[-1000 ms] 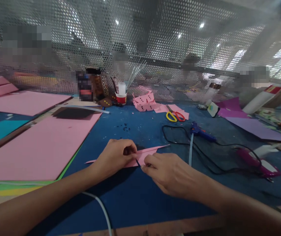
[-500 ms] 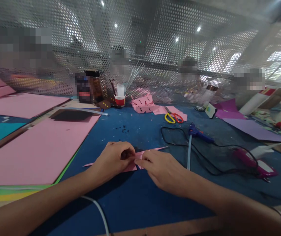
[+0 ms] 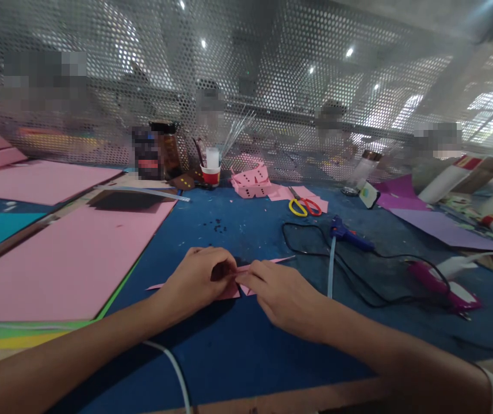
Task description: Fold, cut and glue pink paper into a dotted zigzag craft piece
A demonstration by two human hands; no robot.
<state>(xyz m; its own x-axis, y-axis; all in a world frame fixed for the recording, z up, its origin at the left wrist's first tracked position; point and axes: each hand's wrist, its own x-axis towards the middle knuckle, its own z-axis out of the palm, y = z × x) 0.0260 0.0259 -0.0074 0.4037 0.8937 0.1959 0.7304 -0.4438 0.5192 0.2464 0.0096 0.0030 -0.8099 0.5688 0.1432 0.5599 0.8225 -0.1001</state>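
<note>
A small pink foam strip (image 3: 267,262) with pointed ends lies on the blue table top (image 3: 237,351) in front of me. My left hand (image 3: 198,279) curls over its left part, thumb and fingers pinched on the foam. My right hand (image 3: 278,293) meets it from the right, fingertips pinched on the same piece at the middle. The centre of the strip is hidden under both hands; only its left tip (image 3: 155,286) and right tip show.
A large pink foam sheet (image 3: 60,261) lies left. Behind are yellow-red scissors (image 3: 302,205), a blue glue gun (image 3: 350,234) with black cord, a purple-pink glue gun (image 3: 444,282), pink dotted cut-outs (image 3: 250,181), a red cup (image 3: 210,172), jars. Perforated metal screen at back.
My right hand has slid left along the strip until its fingertips meet the left hand's. The view has shifted slightly.
</note>
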